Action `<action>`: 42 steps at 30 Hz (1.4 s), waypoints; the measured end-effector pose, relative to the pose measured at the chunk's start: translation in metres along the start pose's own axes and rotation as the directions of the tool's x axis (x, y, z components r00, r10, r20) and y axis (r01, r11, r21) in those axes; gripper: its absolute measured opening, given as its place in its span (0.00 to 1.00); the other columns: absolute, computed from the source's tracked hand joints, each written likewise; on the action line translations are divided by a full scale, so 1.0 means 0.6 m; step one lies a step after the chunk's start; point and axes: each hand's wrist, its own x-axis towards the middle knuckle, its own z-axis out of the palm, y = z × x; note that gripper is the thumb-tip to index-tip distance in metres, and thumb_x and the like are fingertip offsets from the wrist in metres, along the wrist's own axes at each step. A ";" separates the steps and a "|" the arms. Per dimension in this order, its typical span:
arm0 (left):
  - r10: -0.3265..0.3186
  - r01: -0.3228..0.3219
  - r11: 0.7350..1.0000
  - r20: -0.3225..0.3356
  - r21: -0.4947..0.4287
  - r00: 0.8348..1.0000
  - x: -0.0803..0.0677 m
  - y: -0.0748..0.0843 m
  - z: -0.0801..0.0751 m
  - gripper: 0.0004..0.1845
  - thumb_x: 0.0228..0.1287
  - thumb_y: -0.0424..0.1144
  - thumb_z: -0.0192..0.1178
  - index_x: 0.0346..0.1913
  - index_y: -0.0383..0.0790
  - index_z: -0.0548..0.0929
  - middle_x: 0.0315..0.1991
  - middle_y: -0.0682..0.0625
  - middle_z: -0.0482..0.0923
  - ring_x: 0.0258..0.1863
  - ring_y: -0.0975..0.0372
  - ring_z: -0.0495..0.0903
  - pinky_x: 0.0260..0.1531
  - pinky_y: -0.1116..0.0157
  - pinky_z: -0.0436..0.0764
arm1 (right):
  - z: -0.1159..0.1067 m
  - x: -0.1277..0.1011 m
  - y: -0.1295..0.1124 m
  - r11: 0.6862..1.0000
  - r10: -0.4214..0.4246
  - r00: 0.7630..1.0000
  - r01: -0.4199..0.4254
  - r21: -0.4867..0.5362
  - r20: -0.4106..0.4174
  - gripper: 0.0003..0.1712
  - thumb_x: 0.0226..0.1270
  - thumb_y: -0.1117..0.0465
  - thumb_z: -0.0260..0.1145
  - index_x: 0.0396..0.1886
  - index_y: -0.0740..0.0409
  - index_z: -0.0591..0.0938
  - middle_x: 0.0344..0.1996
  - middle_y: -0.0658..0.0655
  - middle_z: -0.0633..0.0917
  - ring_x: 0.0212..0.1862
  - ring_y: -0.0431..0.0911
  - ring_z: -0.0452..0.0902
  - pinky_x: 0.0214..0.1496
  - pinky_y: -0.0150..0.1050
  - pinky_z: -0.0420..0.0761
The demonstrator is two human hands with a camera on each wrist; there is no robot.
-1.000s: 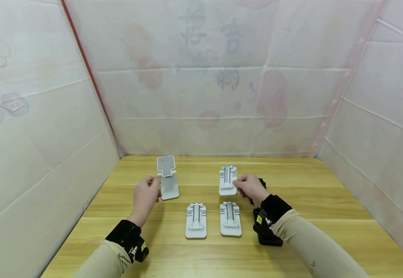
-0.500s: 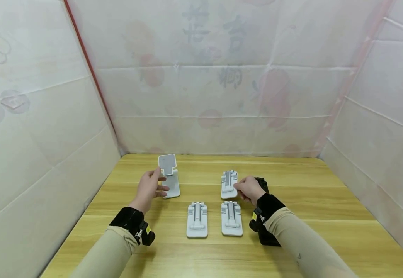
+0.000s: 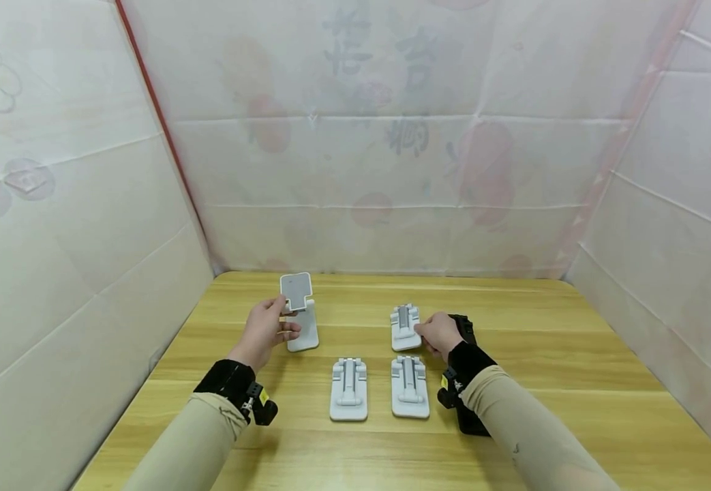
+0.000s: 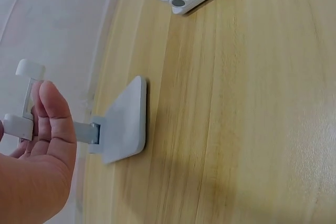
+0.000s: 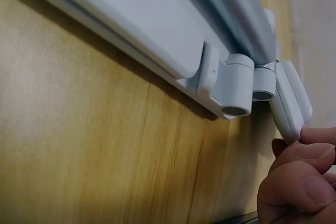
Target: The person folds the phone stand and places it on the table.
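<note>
An unfolded white phone stand stands at the back left, its grey-padded upper plate raised over the base. My left hand grips that plate by its left edge, thumb in front and fingers behind. In the left wrist view the stand's base sits on the wood, and the fingers curl at the plate. Right of centre is a folded white phone stand; my right hand pinches its right edge. The right wrist view shows this stand's edge tilted, with the fingertips at its lower corner.
Two more folded phone stands lie nearer on the wooden table, a left one and a right one. Black items lie partly hidden under the right forearm. Pale sheeting encloses the back and sides.
My left hand has come in from beside the unfolded stand and taken hold of its upper plate. My right hand has brought the pinched folded stand slightly nearer, and it tilts more.
</note>
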 end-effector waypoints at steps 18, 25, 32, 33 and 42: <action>0.016 -0.013 0.997 0.050 -0.076 0.999 0.008 -0.003 0.006 0.27 0.86 0.42 0.36 0.75 0.26 0.55 0.57 0.31 0.71 0.39 0.56 0.86 0.45 0.63 0.89 | -0.016 -0.005 -0.008 1.000 -0.026 0.998 0.025 0.009 0.065 0.17 0.81 0.61 0.54 0.29 0.64 0.76 0.16 0.54 0.69 0.17 0.45 0.55 0.18 0.40 0.57; 0.123 -0.111 0.988 0.110 -0.111 0.986 -0.001 0.001 0.020 0.20 0.85 0.37 0.39 0.66 0.23 0.63 0.61 0.29 0.69 0.40 0.54 0.88 0.51 0.59 0.89 | -0.015 -0.016 -0.024 0.990 -0.121 0.988 0.115 0.077 0.091 0.18 0.83 0.60 0.52 0.50 0.72 0.80 0.25 0.59 0.74 0.20 0.45 0.51 0.23 0.43 0.54; 0.207 -0.188 0.976 0.192 -0.113 0.959 -0.023 0.014 0.065 0.18 0.85 0.36 0.42 0.64 0.25 0.67 0.61 0.28 0.73 0.42 0.52 0.88 0.50 0.58 0.89 | 0.001 -0.046 -0.071 0.949 -0.292 0.941 0.262 0.177 0.173 0.21 0.84 0.56 0.52 0.63 0.68 0.74 0.30 0.59 0.76 0.23 0.45 0.56 0.30 0.53 0.54; 0.213 -0.195 0.975 0.203 -0.108 0.956 -0.026 0.015 0.072 0.18 0.84 0.35 0.42 0.65 0.25 0.68 0.61 0.27 0.73 0.42 0.52 0.88 0.50 0.58 0.89 | 0.003 -0.050 -0.079 0.942 -0.310 0.933 0.276 0.189 0.182 0.20 0.84 0.55 0.53 0.62 0.66 0.75 0.31 0.59 0.76 0.24 0.45 0.57 0.31 0.53 0.54; 0.252 -0.233 0.967 0.255 -0.102 0.934 -0.044 0.015 0.125 0.14 0.81 0.32 0.48 0.60 0.27 0.74 0.53 0.31 0.81 0.39 0.51 0.90 0.45 0.57 0.91 | 0.020 -0.075 -0.127 0.920 -0.366 0.889 0.299 0.255 0.276 0.24 0.81 0.50 0.58 0.67 0.57 0.76 0.34 0.59 0.77 0.29 0.48 0.59 0.33 0.46 0.63</action>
